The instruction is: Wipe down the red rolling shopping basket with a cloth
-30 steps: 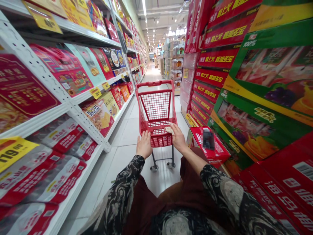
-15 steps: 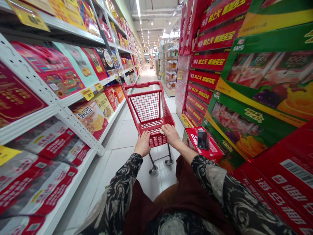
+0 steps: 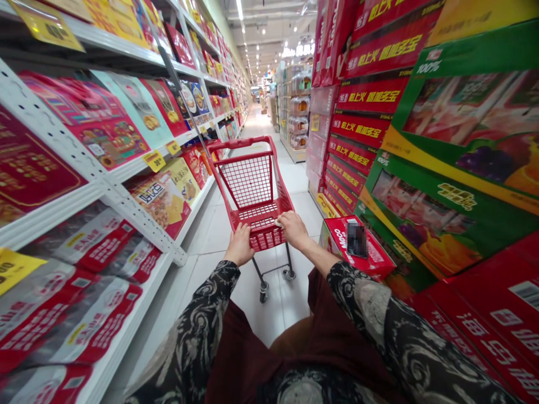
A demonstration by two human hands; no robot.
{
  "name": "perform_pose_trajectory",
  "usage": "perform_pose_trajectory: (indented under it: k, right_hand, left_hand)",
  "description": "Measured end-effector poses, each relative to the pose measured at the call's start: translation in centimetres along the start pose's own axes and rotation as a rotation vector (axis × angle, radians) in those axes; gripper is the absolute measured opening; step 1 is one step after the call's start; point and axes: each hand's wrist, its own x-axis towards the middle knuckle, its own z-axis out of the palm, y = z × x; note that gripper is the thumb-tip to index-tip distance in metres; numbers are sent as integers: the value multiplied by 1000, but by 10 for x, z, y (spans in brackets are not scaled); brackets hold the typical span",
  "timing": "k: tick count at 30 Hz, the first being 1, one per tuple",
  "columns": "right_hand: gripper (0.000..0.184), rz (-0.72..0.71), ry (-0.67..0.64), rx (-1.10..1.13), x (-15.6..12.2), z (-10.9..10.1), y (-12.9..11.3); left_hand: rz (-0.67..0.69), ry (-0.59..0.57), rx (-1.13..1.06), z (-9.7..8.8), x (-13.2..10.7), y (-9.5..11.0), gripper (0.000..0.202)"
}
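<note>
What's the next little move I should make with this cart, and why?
I'd probably ease the red shopping cart slightly to the right, using your left hand and right hand. Its front end angles toward the left shelving and sits close to it, while the tiled aisle floor stretches ahead on its right.
</note>
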Motion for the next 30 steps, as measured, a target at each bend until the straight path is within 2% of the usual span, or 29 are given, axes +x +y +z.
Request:
perform_pose_trajectory:
  k: [3, 5, 9, 14, 17, 21, 25, 27, 30]
  right_hand:
    - [22, -32, 50, 57, -8, 3, 2]
    - [29, -47, 133, 96, -19, 9, 5]
    - [46, -23, 287, 129, -51, 33, 9]
    - [49, -34, 355, 175, -78, 60, 5]
    - [48, -44, 349, 181, -84, 70, 4]
    - [46, -49, 266, 161, -94, 86, 10]
    - [45, -80, 148, 157, -108, 97, 16]
    - [45, -132, 121, 174, -111, 95, 14]
    - [45, -196, 199, 225, -102, 81, -4]
  left_hand:
    - [-4, -22, 11, -6, -4, 1, 65]
    - [17, -12, 35, -8, -9, 4, 64]
    - [92, 29, 114, -4, -22, 14, 71]
    - [105, -4, 103, 2, -29, 22, 76]
    - [112, -35, 91, -2, -26, 22, 77]
    - [110, -71, 112, -7, -26, 20, 79]
    - [83, -26, 166, -2, -35, 14, 80]
    - [45, 11, 186, 4, -40, 8, 81]
    - [48, 30, 179, 9, -42, -1, 82]
